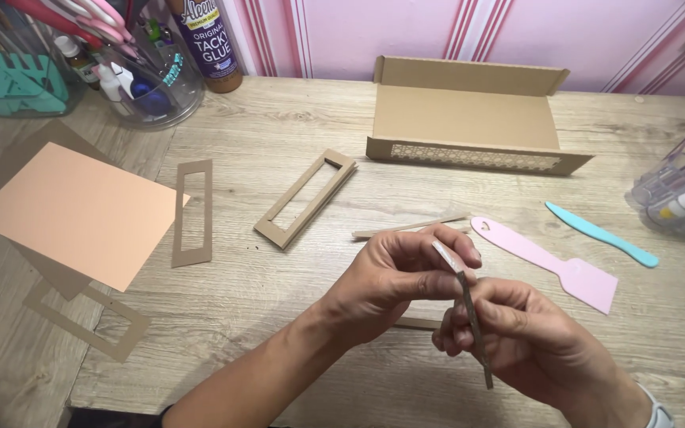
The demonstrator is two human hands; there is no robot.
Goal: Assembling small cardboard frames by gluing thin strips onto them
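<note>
Light is bright and even across my table [295, 127], soft and slightly warm, seeming to fall from above and ahead. Shadows are faint: a thin one under my left hand [394, 285] and right hand [517, 341], a soft edge beside the box [469, 119]. No hard glare, only small gleams on the clear jar [148, 75] at top left. The centre is sharp. Corners darken and bend from the wide lens, and the strip [469, 309] I hold looks slightly blurred.
</note>
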